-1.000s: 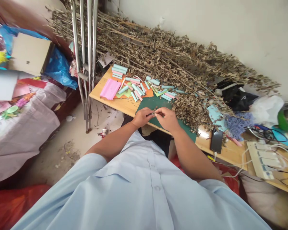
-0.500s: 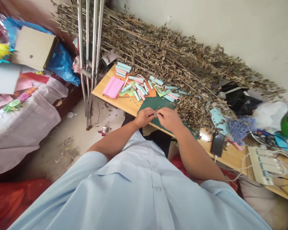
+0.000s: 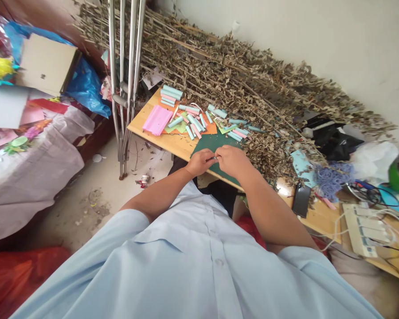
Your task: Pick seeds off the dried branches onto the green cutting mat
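Observation:
My left hand (image 3: pixel 201 162) and my right hand (image 3: pixel 232 160) meet at the fingertips over the near edge of a green mat (image 3: pixel 208 142). Both are closed around something small between them, too tiny to make out. Beyond my hands, several light blue and pink paper rolls (image 3: pixel 194 122) lie on orange and green sheets (image 3: pixel 210 128). A stack of pink paper (image 3: pixel 157 120) rests to their left. Crumbled dry leaves (image 3: pixel 264 155) are heaped to the right of my right hand, on the mat.
Long dried stalks (image 3: pixel 219 66) lie behind the wooden table (image 3: pixel 173 141). Metal crutches (image 3: pixel 133 79) stand at its left end. On the right are a phone (image 3: pixel 301 200), purple string (image 3: pixel 332 179), a white plastic bag (image 3: pixel 375 157) and a power strip (image 3: pixel 359 230) with cables.
My right hand has shifted slightly up and left, with its fingers curled further over the fingertips of my left hand. My left hand has hardly moved.

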